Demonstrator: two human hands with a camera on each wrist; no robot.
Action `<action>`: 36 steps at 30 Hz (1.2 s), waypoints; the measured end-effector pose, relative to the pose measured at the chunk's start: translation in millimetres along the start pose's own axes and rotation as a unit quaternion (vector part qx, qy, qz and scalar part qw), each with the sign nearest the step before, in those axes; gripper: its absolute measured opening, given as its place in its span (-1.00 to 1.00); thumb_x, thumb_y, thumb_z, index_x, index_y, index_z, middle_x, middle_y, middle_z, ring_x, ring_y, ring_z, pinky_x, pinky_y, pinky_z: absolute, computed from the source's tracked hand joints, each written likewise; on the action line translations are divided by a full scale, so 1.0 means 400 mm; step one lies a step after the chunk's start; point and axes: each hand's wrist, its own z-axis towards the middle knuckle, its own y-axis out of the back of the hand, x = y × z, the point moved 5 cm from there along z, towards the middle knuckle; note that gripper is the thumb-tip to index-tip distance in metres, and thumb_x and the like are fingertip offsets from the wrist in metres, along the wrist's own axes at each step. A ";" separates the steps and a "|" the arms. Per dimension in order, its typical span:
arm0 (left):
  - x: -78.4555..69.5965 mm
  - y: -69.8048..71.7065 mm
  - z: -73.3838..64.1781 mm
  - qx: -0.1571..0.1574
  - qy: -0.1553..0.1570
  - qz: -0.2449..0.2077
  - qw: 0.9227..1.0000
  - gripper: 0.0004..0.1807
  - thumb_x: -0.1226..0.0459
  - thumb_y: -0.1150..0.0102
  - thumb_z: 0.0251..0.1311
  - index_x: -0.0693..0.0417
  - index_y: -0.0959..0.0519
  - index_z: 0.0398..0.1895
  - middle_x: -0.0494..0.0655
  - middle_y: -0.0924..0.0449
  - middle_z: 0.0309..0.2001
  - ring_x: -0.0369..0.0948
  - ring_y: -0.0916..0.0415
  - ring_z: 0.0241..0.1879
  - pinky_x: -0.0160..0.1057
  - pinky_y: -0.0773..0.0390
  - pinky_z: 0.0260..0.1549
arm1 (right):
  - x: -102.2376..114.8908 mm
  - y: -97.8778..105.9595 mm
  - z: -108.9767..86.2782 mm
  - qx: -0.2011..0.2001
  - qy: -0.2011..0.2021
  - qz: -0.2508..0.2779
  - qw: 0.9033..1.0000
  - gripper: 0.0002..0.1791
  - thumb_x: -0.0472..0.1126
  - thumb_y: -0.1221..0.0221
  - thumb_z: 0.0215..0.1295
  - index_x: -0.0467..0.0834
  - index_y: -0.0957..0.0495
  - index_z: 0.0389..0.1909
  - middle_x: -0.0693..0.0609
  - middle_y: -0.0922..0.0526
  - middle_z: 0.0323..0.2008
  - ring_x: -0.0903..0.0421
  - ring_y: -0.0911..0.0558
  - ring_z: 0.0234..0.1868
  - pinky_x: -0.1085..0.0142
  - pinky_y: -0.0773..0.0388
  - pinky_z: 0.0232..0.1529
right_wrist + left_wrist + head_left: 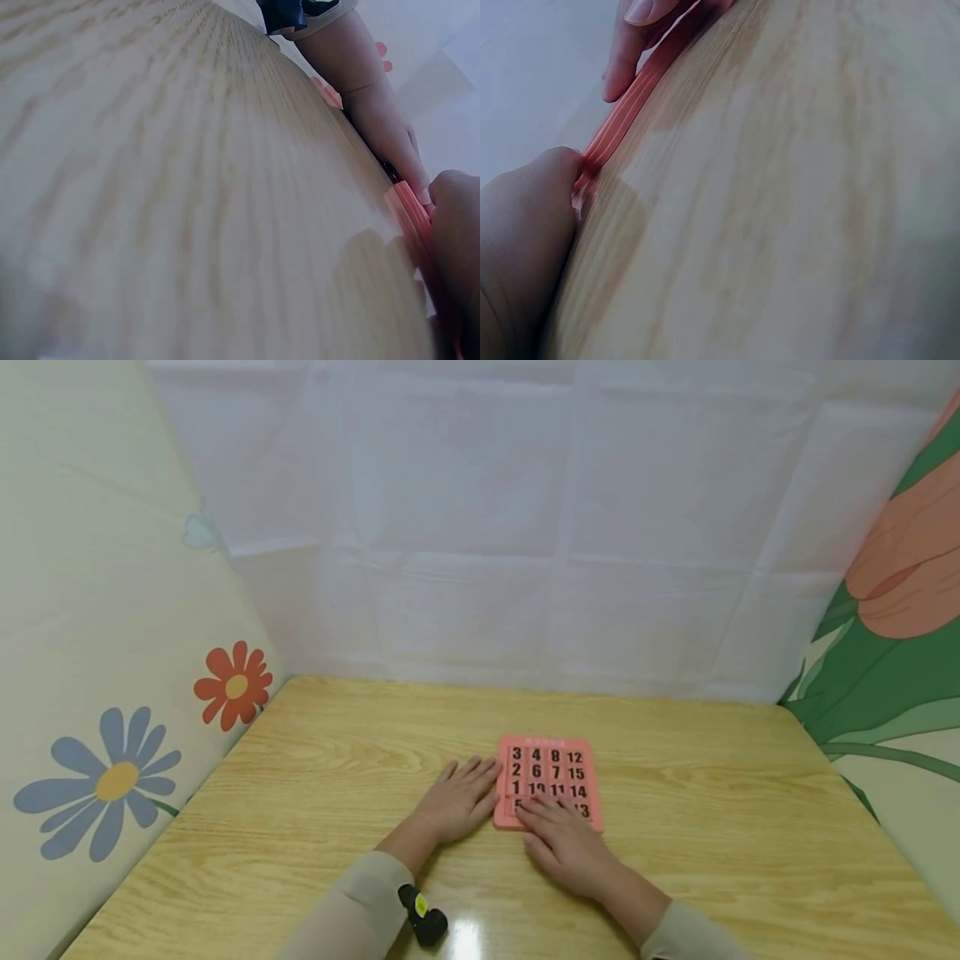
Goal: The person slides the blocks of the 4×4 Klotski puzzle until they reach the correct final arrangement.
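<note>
A pink number slide puzzle [546,763] lies flat on the wooden table, its top row reading 3, 4, 8, 12. Along its left edge rests my left hand [459,797], palm down with fingers extended and fingertips right at the frame. My right hand [566,843] lies over the lower part, its fingers on the bottom rows and hiding the tiles between 5 and 13. In the left wrist view, the left thumb [532,210] meets the side of the puzzle [630,105]. From the right wrist, the puzzle's near corner [409,206] shows beside the right hand [461,232].
The wood-grain table [360,735] extends around the puzzle. A white cloth [465,527] hangs behind it, with flower-patterned panels at left [112,635] and right [900,610]. A black device with a yellow mark [426,917] sits by the left sleeve.
</note>
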 end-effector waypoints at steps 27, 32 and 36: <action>0.002 -0.003 -0.003 -0.011 -0.011 -0.027 1.000 -0.37 -0.05 0.31 0.51 -0.01 -0.12 0.54 -0.07 -0.07 0.55 0.01 0.07 0.56 0.14 0.16 0.52 | -0.024 0.014 -0.022 -0.030 -0.016 -0.012 0.999 -0.51 -0.02 0.04 0.49 -0.07 -0.41 0.36 0.03 -0.39 0.41 -0.04 -0.22 0.51 -0.06 -0.02 0.53; -0.001 0.002 -0.003 -0.003 -0.007 -0.019 1.000 -0.37 -0.05 0.33 0.52 -0.02 -0.10 0.55 -0.08 -0.05 0.55 -0.01 0.08 0.56 0.13 0.15 0.52 | -0.049 0.024 -0.039 -0.044 -0.023 -0.015 0.999 -0.52 -0.03 0.02 0.48 -0.10 -0.45 0.33 0.00 -0.42 0.39 -0.06 -0.25 0.49 -0.08 -0.03 0.52; -0.001 0.002 -0.003 0.004 -0.006 -0.017 1.000 -0.37 -0.04 0.33 0.52 -0.02 -0.08 0.55 -0.09 -0.04 0.56 -0.02 0.09 0.57 0.13 0.15 0.52 | -0.067 0.034 -0.058 -0.055 -0.025 -0.019 0.998 -0.53 -0.06 -0.01 0.47 -0.13 -0.47 0.31 -0.01 -0.44 0.37 -0.08 -0.28 0.48 -0.10 -0.04 0.51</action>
